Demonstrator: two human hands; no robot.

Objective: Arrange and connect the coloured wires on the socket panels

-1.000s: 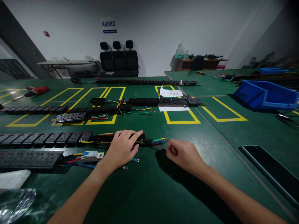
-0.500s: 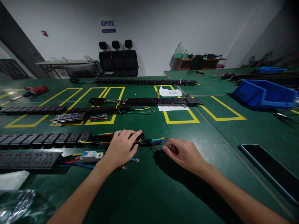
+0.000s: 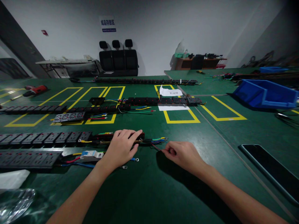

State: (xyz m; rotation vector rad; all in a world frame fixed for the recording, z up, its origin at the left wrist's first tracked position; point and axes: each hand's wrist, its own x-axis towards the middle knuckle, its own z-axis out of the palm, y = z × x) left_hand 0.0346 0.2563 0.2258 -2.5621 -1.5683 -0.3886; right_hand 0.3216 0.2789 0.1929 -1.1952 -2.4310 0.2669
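The left hand (image 3: 121,147) lay over the wired end of a black socket strip (image 3: 141,136), its fingers slightly bent; whether it gripped or merely rested there, I could not tell. At its three o'clock, the right hand (image 3: 179,154) pinched a dark red wire (image 3: 156,147), thumb and forefinger closed, the wire running toward ten o'clock. A miniature circuit breaker (image 3: 92,156) lay at the left hand's nine o'clock.

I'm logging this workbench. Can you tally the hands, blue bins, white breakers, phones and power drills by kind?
Bare hands: 2
Blue plastic open-topped bins: 2
White box-shaped breaker: 1
Black flat phone, pale-teal edge: 1
Red-and-black power drill: 1
Total: 7
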